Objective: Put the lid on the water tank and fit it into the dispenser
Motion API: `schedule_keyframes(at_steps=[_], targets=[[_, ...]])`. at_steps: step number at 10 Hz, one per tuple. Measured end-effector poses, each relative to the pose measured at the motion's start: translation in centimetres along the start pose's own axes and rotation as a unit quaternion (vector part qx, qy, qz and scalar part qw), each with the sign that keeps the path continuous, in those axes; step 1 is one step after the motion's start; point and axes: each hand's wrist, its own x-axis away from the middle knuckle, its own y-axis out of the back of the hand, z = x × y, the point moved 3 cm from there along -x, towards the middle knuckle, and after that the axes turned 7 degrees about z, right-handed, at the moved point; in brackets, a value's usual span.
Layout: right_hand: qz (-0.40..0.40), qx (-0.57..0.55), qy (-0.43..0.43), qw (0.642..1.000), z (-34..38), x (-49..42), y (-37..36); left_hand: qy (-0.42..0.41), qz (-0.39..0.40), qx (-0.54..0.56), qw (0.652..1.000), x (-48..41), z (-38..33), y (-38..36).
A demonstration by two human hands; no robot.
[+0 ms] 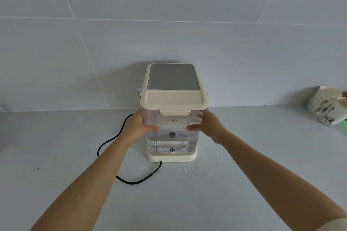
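Note:
A clear plastic water tank [171, 137], partly filled with water, stands on the cream base of the dispenser [171, 77] against the tiled wall. A cream lid [173, 99] sits on top of the tank, its front latch down. My left hand [138, 127] grips the tank's left side, thumb across the front. On the opposite side my right hand [208, 125] holds it the same way. The dispenser's grey top panel shows behind the lid.
A black power cord [120, 155] loops over the grey counter left of and in front of the dispenser base [171, 158]. Paper cups [324, 107] lie at the far right by the wall. Water specks mark the counter near the base.

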Motion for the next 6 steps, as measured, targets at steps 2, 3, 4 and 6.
schedule_keyframes(at_steps=[2, 3, 4, 6], targets=[[-0.002, 0.059, 0.016, 0.998, 0.2, 0.6, 0.0, -0.027, -0.031, 0.000, 0.999, 1.6, -0.4, -0.6], [-0.013, 0.084, 0.037, 0.996, 0.2, 1.2, -0.3, -0.050, -0.078, -0.016, 0.996, 2.3, -0.4, -1.0], [-0.032, 0.104, 0.073, 0.991, 0.7, 2.0, -0.5, -0.099, -0.099, -0.027, 0.990, 3.0, -1.0, -1.0], [-0.017, 0.150, 0.131, 0.980, 3.3, 3.3, 1.5, -0.116, -0.108, -0.104, 0.982, 3.9, -2.8, 1.0]])
